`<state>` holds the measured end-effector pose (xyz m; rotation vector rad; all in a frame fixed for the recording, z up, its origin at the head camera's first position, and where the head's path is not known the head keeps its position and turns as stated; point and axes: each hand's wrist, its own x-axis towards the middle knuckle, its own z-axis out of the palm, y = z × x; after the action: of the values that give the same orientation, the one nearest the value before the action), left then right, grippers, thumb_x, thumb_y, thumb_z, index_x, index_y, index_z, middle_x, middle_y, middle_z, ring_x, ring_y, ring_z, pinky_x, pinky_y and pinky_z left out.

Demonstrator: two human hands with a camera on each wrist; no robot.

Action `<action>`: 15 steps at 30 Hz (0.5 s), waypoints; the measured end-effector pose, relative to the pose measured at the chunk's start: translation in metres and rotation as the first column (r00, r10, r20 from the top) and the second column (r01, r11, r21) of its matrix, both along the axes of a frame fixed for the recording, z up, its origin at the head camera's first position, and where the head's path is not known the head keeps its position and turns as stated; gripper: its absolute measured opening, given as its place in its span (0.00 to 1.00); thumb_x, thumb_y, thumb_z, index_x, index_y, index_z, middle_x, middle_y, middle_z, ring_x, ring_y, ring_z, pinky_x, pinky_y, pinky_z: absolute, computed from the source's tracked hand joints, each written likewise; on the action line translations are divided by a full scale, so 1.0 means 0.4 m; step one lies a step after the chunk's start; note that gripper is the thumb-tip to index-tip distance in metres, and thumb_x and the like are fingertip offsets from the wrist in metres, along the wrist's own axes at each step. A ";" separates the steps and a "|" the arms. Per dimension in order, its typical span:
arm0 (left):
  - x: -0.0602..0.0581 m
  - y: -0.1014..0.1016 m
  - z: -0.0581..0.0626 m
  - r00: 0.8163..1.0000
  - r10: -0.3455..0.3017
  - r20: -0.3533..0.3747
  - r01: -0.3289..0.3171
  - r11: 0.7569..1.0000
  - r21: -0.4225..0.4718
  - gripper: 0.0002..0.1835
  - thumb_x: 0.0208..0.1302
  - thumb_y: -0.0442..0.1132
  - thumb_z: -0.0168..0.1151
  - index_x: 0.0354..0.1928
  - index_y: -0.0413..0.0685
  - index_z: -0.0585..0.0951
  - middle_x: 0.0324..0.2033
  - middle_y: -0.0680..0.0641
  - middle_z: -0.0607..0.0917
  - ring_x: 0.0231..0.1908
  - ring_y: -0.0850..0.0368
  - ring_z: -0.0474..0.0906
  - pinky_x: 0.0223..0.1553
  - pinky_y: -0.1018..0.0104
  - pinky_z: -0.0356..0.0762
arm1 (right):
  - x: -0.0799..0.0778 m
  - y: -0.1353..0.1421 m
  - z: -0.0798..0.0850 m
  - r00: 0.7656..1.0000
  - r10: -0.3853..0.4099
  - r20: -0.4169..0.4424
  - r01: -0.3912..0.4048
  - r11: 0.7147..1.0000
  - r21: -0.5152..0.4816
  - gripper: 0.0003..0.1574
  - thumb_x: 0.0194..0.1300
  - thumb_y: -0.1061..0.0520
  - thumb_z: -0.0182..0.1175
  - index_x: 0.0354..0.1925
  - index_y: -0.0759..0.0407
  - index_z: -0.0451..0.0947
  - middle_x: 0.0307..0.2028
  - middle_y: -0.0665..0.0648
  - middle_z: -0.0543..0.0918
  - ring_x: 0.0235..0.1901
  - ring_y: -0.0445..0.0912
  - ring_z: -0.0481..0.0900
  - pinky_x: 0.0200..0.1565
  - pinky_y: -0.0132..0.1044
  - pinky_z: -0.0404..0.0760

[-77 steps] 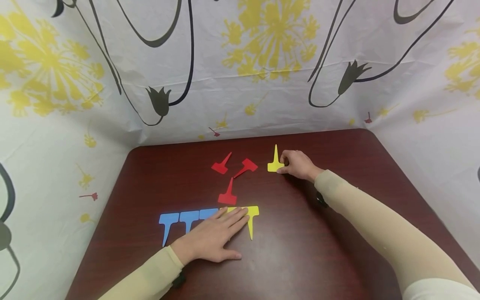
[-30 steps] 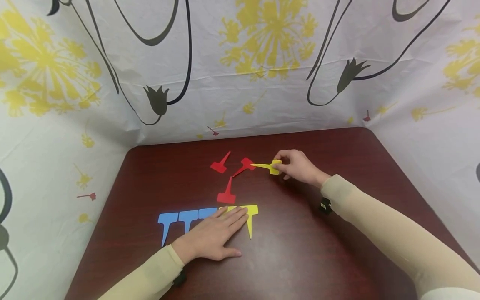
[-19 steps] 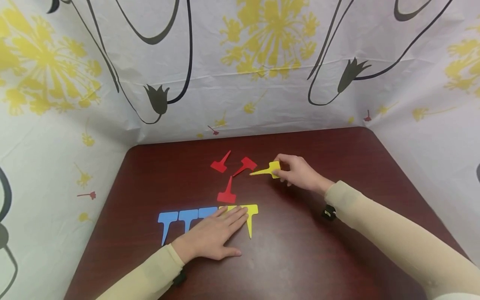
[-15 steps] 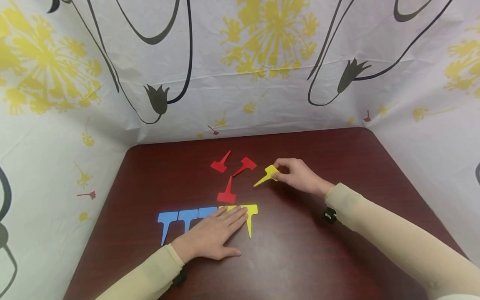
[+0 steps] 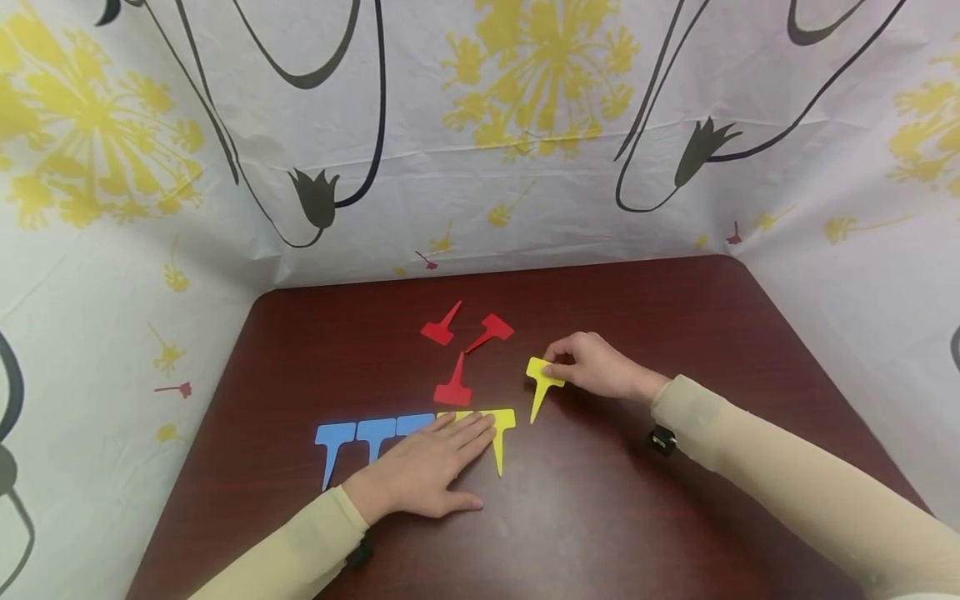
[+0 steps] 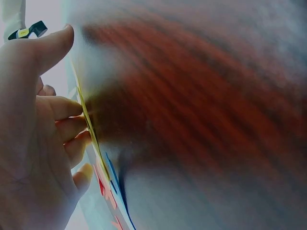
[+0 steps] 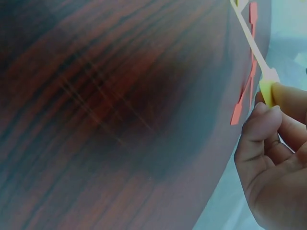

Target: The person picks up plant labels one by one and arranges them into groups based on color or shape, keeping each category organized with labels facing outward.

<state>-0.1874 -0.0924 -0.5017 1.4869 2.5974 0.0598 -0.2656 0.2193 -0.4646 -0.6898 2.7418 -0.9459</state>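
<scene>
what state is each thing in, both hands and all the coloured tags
left hand, palm down, fingers extended
right hand, thumb and fingers pinching
held yellow tag, pinched at its head, stem pointing down in the head view
row's yellow tags, lined up, partly covered by the left hand
blue tags, lined up; left one uncovered, other two partly covered
red tags, loose, outside the row, pointing different ways

Brown table (image 5: 600, 517) beneath red tags (image 5: 453, 393), blue tags (image 5: 335, 435), yellow tags (image 5: 505, 419)

The head view is bright and fairly sharp, with pale glare on the glossy dark-red wood-grained table (image 5: 555, 517) and soft shadow below the bare right hand (image 5: 597, 366); both wrist views look hazy.
</scene>
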 end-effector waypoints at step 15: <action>0.003 0.001 0.004 1.000 0.005 0.012 -0.005 1.000 -0.003 0.50 0.52 0.76 0.35 0.71 0.55 0.46 0.70 0.54 0.46 0.68 0.56 0.41 0.64 0.49 0.45 | 0.053 -0.031 -0.040 0.993 0.120 -0.022 -0.118 0.990 0.076 0.12 0.51 0.52 0.68 0.38 0.46 0.82 0.31 0.42 0.79 0.28 0.39 0.73 0.29 0.31 0.76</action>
<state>-0.1863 -0.0921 -0.5000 1.4751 2.5908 0.0656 -0.2443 0.2068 -0.4807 -0.8477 2.7077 -0.8106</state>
